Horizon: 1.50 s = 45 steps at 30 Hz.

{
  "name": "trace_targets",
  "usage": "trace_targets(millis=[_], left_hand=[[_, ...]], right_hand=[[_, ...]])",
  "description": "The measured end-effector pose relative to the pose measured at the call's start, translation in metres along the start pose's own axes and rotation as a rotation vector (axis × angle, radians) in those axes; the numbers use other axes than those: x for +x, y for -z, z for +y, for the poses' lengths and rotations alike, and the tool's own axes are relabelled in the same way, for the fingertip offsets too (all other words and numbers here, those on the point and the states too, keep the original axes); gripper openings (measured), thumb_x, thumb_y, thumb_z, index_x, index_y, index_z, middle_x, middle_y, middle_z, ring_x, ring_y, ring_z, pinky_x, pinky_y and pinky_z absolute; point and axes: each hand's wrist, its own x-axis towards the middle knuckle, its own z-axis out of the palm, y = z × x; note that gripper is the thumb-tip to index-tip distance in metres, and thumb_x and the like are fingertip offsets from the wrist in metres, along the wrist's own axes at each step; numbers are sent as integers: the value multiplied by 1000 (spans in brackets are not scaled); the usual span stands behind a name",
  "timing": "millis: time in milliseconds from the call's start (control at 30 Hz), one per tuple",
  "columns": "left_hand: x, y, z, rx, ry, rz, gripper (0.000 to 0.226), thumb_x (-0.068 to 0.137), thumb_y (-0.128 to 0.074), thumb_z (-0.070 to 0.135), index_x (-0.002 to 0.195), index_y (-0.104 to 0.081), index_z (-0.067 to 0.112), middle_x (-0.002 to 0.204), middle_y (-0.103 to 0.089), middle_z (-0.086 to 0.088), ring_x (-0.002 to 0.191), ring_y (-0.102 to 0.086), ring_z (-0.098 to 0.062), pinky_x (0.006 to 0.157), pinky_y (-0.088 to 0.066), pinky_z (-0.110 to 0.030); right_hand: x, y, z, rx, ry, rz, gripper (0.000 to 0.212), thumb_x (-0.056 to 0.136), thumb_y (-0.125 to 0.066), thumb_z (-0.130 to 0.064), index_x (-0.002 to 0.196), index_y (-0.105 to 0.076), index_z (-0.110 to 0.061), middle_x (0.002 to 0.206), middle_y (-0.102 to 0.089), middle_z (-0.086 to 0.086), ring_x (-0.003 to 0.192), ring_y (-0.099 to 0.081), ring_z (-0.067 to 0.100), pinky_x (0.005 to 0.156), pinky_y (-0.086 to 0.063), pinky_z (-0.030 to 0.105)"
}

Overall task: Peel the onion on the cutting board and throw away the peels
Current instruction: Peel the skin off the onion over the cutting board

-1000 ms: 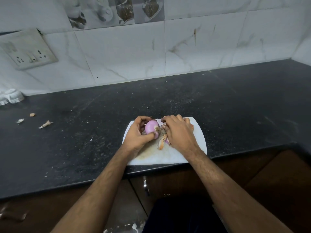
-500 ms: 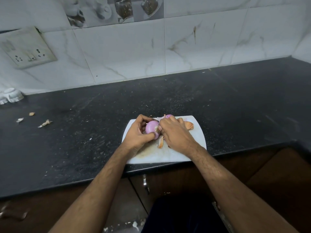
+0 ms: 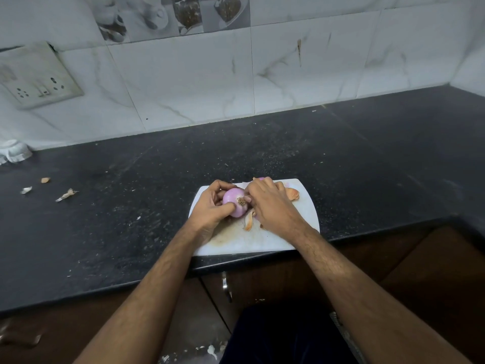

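Onion [image 3: 235, 203], round, pale purple, mostly bare of skin, brown root end facing the camera, held just above the far left part of the white rounded-corner plastic cutting board [image 3: 305, 214]. Gripped by the left hand [image 3: 210, 210], fingers curled over the top and thumb pressed on the near side. Right hand [image 3: 273, 206] close against the onion's right side, fingers curled, fingertips pinching at the skin beside the root end; exact hold partly hidden. Curled orange-brown onion peel [image 3: 293, 193] lying on the board beyond the right hand, a second strip of peel [image 3: 248, 219] on the board between the two hands. Board set at the front edge of the black speckled stone countertop [image 3: 367, 164]. Pale papery scraps [image 3: 66, 194] scattered on the counter far to the left, well apart from the board. Beige switch and socket plate [image 3: 36, 77] on the white marble-pattern wall tiles [image 3: 183, 82].
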Motion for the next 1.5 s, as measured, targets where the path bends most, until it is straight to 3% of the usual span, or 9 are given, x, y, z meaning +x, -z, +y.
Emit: trace_targets(millis=[167, 367, 533, 700, 867, 967, 1100, 1233, 1500], left_hand=[[0, -3, 0, 42, -1, 22, 49, 68, -77, 13, 116, -66, 11, 112, -77, -18, 99, -75, -28, 80, -61, -31], [-2, -3, 2, 26, -27, 29, 53, 77, -89, -1, 125, -66, 0, 117, -77, -17, 109, -75, -27, 94, -63, -36], [-3, -3, 4, -2, -29, 36, 53, 79, -85, -6, 130, -67, -1, 120, -77, -15, 114, -74, -29, 97, -62, -38], [-3, -5, 2, 50, -54, 61, 66, 73, -86, -10, 134, -67, 8, 120, -78, -8, 113, -74, -24, 93, -61, -31], [0, -8, -1, 170, -50, 41, 113, 70, -91, 25, 164, -28, 24, 118, -79, -5, 109, -76, -17, 100, -58, -32], [3, -6, -8, 239, -69, 21, 100, 90, -72, 54, 166, -19, 20, 103, -80, -5, 103, -73, -10, 101, -52, -31], [2, -5, -6, 218, -34, 49, 98, 85, -36, 92, 162, -31, 32, 134, -73, -4, 129, -65, -14, 113, -47, -36], [1, -5, -3, 75, -12, 42, 68, 96, -62, 62, 153, -45, 28, 136, -70, -5, 126, -65, -19, 106, -52, -34], [1, 0, -3, 13, -42, -40, 81, 77, -86, 4, 149, -50, 13, 146, -63, -5, 130, -66, -20, 105, -56, -32]], right_hand=[[0, 3, 7, 216, -111, 170, 15, 103, -49, -13, 109, -60, -19, 110, -61, -9, 101, -46, 13, 91, -39, 37], [-3, 4, 3, 212, -33, 70, 39, 103, -48, -47, 132, -58, -23, 119, -58, -12, 108, -48, 7, 94, -32, 32], [-1, 3, 8, 274, -48, 83, 39, 98, -59, -39, 136, -59, -30, 120, -58, -13, 110, -49, 8, 95, -35, 36], [-1, 7, 8, 308, -49, -2, 76, 81, -44, -80, 142, -55, -35, 119, -58, -11, 110, -46, 7, 92, -32, 34], [-1, 6, 11, 447, -89, -22, 77, 68, -78, -60, 137, -58, -34, 118, -56, -10, 115, -47, 11, 101, -41, 43], [0, 7, 6, 330, -82, -87, 85, 62, -85, -59, 138, -54, -35, 121, -54, -12, 123, -43, 11, 101, -37, 40], [-2, 5, 2, 187, -86, -48, 76, 75, -69, -73, 136, -51, -32, 135, -53, -11, 136, -39, 12, 105, -35, 40], [-3, 4, 3, 251, -117, -9, 68, 82, -67, -66, 136, -48, -29, 133, -57, -11, 124, -52, 12, 101, -46, 41], [-2, 0, 7, 162, -181, -62, 68, 84, -41, -79, 134, -48, -33, 125, -63, -5, 112, -57, 22, 94, -46, 40]])
